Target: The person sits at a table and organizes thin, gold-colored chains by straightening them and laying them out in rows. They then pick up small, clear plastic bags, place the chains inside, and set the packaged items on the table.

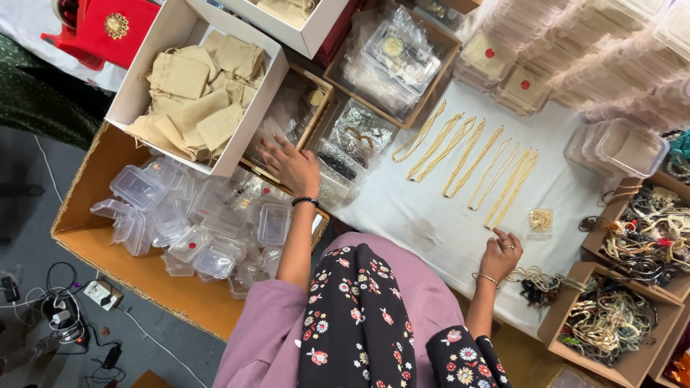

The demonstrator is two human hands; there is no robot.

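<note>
Left hand (291,164), fingers spread, empty, flat on crinkled clear plastic bags (338,162) beside shallow wooden tray (316,108); right hand (501,253), fingers loosely curled, empty, on white-covered bench (424,215) just below rows of gold chain necklaces (467,158). Likely risks: chains dragged askew; clear lidded plastic boxes (208,223) toppled by forearm. Open room: bare cloth between both hands.

Chains (467,162) lie in a row on the worktop (424,215). Left of them, a carton (93,237) holds lidded tubs (208,223); behind it, a box (244,122) of pouches (194,93). Bead trays (611,327) sit right.
</note>
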